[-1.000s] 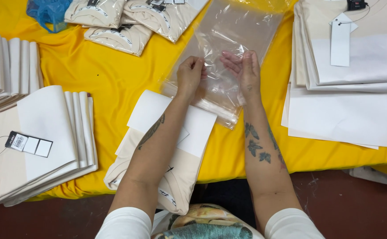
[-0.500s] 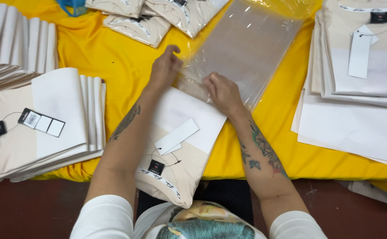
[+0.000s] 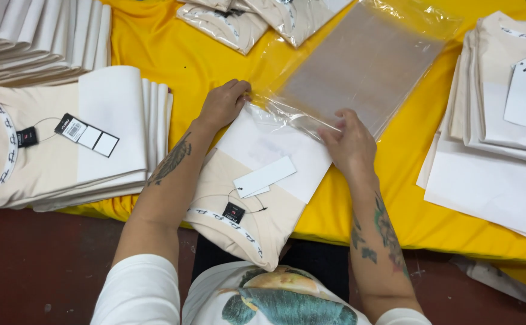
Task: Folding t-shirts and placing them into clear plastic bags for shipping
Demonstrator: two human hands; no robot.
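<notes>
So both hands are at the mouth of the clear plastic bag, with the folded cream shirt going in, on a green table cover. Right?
Not quite: the table cover is yellow, not green, as the head view shows. The rest holds: the left hand and right hand are at the mouth of the clear plastic bag, with the folded cream shirt going in.

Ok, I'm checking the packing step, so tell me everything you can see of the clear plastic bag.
The clear plastic bag is a glossy, crinkled, transparent sleeve lying flat and slanted on the yellow cloth. Its open mouth sits at the folded cream shirt, covering the shirt's top edge. The left hand and right hand each touch a corner of the mouth.
</notes>
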